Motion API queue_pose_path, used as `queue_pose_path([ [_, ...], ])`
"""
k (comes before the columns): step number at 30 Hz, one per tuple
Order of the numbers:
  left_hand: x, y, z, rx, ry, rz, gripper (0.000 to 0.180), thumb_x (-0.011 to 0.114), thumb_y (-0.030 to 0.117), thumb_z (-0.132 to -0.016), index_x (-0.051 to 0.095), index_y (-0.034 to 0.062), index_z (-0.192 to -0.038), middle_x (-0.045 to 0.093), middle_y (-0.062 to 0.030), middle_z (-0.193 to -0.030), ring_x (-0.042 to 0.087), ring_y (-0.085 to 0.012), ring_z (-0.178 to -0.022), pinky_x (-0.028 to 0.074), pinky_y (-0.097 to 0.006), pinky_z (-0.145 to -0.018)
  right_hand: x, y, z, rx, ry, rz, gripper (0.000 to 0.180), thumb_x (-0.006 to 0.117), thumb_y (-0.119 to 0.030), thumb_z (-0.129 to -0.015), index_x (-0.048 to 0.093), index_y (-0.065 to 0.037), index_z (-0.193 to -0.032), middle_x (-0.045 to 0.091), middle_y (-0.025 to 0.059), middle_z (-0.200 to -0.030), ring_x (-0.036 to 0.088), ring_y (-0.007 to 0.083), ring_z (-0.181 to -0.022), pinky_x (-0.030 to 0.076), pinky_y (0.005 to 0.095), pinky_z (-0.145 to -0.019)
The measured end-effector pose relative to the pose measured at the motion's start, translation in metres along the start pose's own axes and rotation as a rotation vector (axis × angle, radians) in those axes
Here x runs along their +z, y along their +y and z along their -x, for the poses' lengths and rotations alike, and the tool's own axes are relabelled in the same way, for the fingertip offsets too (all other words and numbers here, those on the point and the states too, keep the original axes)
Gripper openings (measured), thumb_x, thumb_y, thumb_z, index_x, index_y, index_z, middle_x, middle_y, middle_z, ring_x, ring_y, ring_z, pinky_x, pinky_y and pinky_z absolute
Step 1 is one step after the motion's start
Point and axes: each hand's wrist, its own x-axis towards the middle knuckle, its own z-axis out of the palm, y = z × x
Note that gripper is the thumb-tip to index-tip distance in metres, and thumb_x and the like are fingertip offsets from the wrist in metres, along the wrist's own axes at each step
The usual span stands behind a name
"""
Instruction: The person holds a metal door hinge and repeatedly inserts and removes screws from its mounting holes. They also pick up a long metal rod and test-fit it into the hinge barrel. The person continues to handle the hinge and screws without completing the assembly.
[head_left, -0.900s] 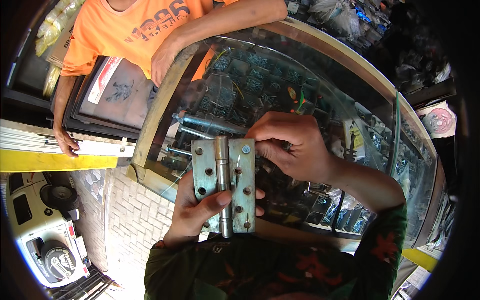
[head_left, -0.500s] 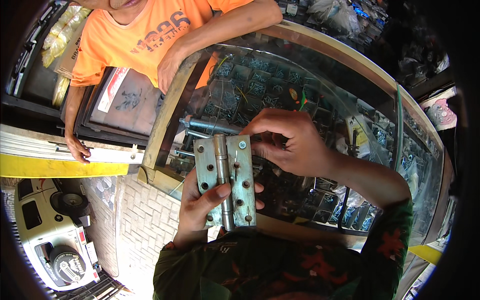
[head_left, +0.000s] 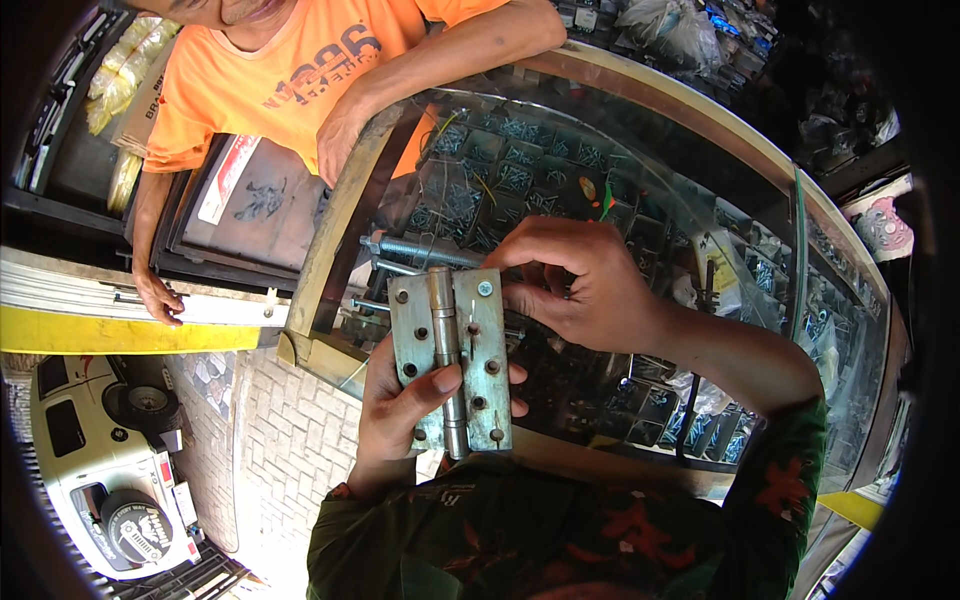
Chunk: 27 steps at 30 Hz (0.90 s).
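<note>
My left hand (head_left: 388,405) grips a worn metal door hinge (head_left: 482,345) near its lower left, thumb across the front and fingertips showing past the right edge. The hinge is opened flat, its knuckle barrel standing nearly upright between two leaves with several screw holes. A cross-head screw (head_left: 485,289) sits in the top right hole; the other holes show dark. At that same corner is my right hand (head_left: 575,280), fingers bent and closed together. Its index and thumb tips go behind the hinge's edge, so what they pinch is hidden.
Beneath my hands lies a glass-topped display counter (head_left: 335,215) with compartments of screws and bolts. Large bolts (head_left: 425,250) lie just beyond the hinge. Across the counter's left corner, a person in an orange shirt (head_left: 310,80) leans a forearm on it. A pale off-road vehicle (head_left: 75,440) stands lower left.
Almost nothing differs. The hinge and both my hands keep their places, and the view has shifted very slightly.
</note>
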Motion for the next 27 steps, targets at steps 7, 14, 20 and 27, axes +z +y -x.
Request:
queue_pose_path([
  [7,0.002,0.0,-0.003,0.018,-0.028,0.045,0.071,0.074,0.018,-0.104,0.041,-0.0118,-0.159,0.069,-0.0286,-0.132,0.076,-0.0451,-0.119,0.071,-0.061,-0.094,-0.001,-0.002,-0.001,0.021,-0.016,0.057,0.034,0.082,0.008,-0.089,0.078,-0.005,-0.121,0.078,0.0086,-0.108,0.074,0.0167,-0.084,0.056,0.0312,-0.07],
  [14,-0.009,0.002,-0.009,-0.018,-0.058,0.143,0.069,0.069,0.018,-0.102,0.042,-0.0123,-0.158,0.069,-0.0328,-0.13,0.077,-0.0485,-0.117,0.07,-0.062,-0.092,-0.016,-0.014,-0.006,-0.005,0.044,0.145,0.049,0.079,0.008,-0.09,0.074,-0.01,-0.135,0.073,0.0078,-0.131,0.073,0.0143,-0.086,0.059,0.0316,-0.069],
  [20,-0.008,0.001,-0.01,0.016,-0.062,0.129,0.066,0.067,0.017,-0.103,0.043,-0.0128,-0.156,0.068,-0.0331,-0.131,0.076,-0.0485,-0.117,0.07,-0.063,-0.092,-0.018,-0.013,-0.004,-0.251,0.001,0.337,0.055,0.076,0.012,-0.085,0.079,-0.013,-0.133,0.072,0.012,-0.134,0.076,0.0243,-0.097,0.066,0.0366,-0.082],
  [27,-0.007,-0.002,-0.009,0.032,-0.036,0.111,0.063,0.067,0.017,-0.103,0.045,-0.0125,-0.153,0.066,-0.0318,-0.133,0.076,-0.0478,-0.118,0.07,-0.063,-0.093,-0.016,0.0,-0.003,-0.508,-0.013,0.612,0.057,0.081,-0.001,-0.077,0.081,-0.016,-0.132,0.073,0.0077,-0.134,0.077,0.0225,-0.096,0.066,0.0375,-0.079],
])
